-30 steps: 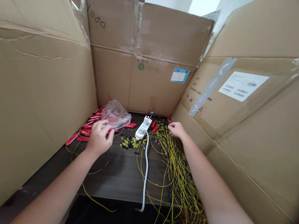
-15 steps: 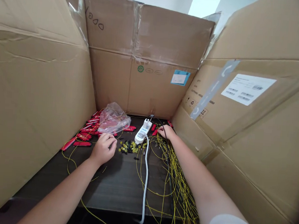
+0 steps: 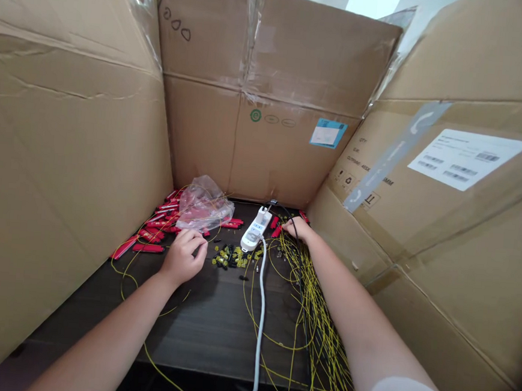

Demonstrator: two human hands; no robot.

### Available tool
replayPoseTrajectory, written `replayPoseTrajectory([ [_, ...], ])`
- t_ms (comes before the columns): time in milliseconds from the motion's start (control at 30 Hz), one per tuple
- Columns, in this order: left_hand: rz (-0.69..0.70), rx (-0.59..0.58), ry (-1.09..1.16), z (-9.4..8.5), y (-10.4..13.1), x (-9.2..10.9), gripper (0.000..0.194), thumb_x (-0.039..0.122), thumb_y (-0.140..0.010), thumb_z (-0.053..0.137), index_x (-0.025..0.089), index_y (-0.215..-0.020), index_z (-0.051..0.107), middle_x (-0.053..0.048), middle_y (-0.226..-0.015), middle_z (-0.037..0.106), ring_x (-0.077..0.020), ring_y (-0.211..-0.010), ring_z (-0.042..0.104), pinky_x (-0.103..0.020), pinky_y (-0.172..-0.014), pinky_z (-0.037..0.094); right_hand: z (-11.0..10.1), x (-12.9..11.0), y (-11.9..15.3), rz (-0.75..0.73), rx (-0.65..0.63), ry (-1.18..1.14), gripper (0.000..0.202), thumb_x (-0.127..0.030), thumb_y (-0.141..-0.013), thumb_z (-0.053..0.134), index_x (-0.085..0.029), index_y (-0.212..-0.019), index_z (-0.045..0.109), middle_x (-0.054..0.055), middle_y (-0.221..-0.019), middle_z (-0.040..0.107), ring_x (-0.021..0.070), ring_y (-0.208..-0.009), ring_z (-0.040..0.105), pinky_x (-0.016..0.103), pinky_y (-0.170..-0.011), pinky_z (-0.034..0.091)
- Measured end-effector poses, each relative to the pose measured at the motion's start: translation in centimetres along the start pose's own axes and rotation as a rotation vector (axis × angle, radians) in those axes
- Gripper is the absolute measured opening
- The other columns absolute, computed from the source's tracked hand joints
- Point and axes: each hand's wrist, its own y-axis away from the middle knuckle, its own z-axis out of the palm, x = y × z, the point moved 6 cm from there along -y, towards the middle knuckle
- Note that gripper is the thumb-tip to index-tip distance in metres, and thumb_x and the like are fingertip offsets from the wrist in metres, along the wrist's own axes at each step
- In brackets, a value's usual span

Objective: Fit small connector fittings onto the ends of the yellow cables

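Observation:
My left hand is over the dark table, its fingers curled and the thumb against them. Whatever may be between the fingertips is too small to make out. A crumpled clear plastic bag lies just beyond it, among several red pieces. My right hand reaches to the back right, fingers closed at the far end of a bundle of yellow wires. Beside its fingertips lie small red pieces; what it grips is hidden. Small yellow and black caps are heaped between the hands.
A white power strip stands at the middle back, its white cable running to the front table edge. A black cable passes near my right hand. Cardboard walls enclose the table at the left, back and right.
The camera view has turned slightly, so the scene sits a little farther right. Both hands keep nearly the same places and finger poses.

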Motion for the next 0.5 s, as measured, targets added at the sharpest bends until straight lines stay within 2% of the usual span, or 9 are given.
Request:
replayPoseTrajectory([
  [100, -0.006, -0.003, 0.005, 0.0, 0.0, 0.0, 0.015, 0.017, -0.081, 0.053, 0.018, -0.073, 0.065, -0.007, -0.077, 0.062, -0.0192, -0.080, 0.056, -0.035, -0.078, 0.047, -0.5, 0.6, 0.7, 0.004, 0.020, -0.031, 0.029, -0.028, -0.084, 0.051, -0.007, -0.083, 0.071, 0.007, -0.067, 0.066, 0.0109, -0.052, 0.053, 0.019, -0.052, 0.040],
  [167, -0.006, -0.007, 0.010, 0.1, 0.0, 0.1, 0.015, 0.016, -0.081, 0.053, 0.018, -0.072, 0.065, -0.007, -0.077, 0.062, -0.0192, -0.080, 0.055, -0.034, -0.078, 0.047, -0.8, 0.9, 0.9, -0.003, 0.033, -0.022, 0.025, -0.022, -0.082, 0.051, -0.007, -0.084, 0.071, 0.007, -0.069, 0.067, 0.0110, -0.055, 0.055, 0.019, -0.054, 0.041],
  [233, -0.001, -0.009, 0.016, 0.1, 0.1, 0.2, 0.015, 0.016, -0.082, 0.053, 0.017, -0.072, 0.065, -0.007, -0.076, 0.061, -0.0191, -0.080, 0.055, -0.034, -0.079, 0.046, -1.1, 0.9, 1.0, -0.016, 0.053, 0.006, 0.023, -0.017, -0.078, 0.055, -0.007, -0.092, 0.070, 0.009, -0.076, 0.068, 0.0127, -0.062, 0.058, 0.019, -0.059, 0.043],
  [367, -0.004, -0.006, 0.020, 0.0, 0.1, 0.4, 0.015, 0.016, -0.081, 0.053, 0.017, -0.072, 0.065, -0.007, -0.076, 0.061, -0.0191, -0.081, 0.055, -0.034, -0.080, 0.046, -1.2, 0.5, 1.1, -0.098, 0.088, 0.080, 0.048, -0.013, -0.075, 0.057, -0.016, -0.123, 0.061, 0.010, -0.105, 0.068, 0.0193, -0.089, 0.062, 0.023, -0.079, 0.045],
  [433, -0.006, -0.003, 0.014, -0.1, 0.2, 0.4, 0.015, 0.016, -0.081, 0.053, 0.017, -0.072, 0.065, -0.006, -0.076, 0.061, -0.0190, -0.080, 0.055, -0.034, -0.079, 0.046, -0.9, 0.3, 1.2, -0.139, 0.072, 0.117, 0.053, -0.011, -0.075, 0.055, -0.023, -0.126, 0.059, 0.009, -0.115, 0.065, 0.0221, -0.100, 0.061, 0.026, -0.086, 0.044],
  [500, -0.004, 0.002, 0.008, -0.2, 0.2, 0.3, 0.015, 0.015, -0.081, 0.053, 0.017, -0.072, 0.064, -0.007, -0.077, 0.062, -0.0189, -0.080, 0.054, -0.034, -0.079, 0.046, -0.5, 0.2, 1.1, -0.154, 0.040, 0.152, 0.051, -0.011, -0.075, 0.053, -0.026, -0.122, 0.064, 0.008, -0.117, 0.065, 0.0237, -0.106, 0.059, 0.027, -0.090, 0.043],
])
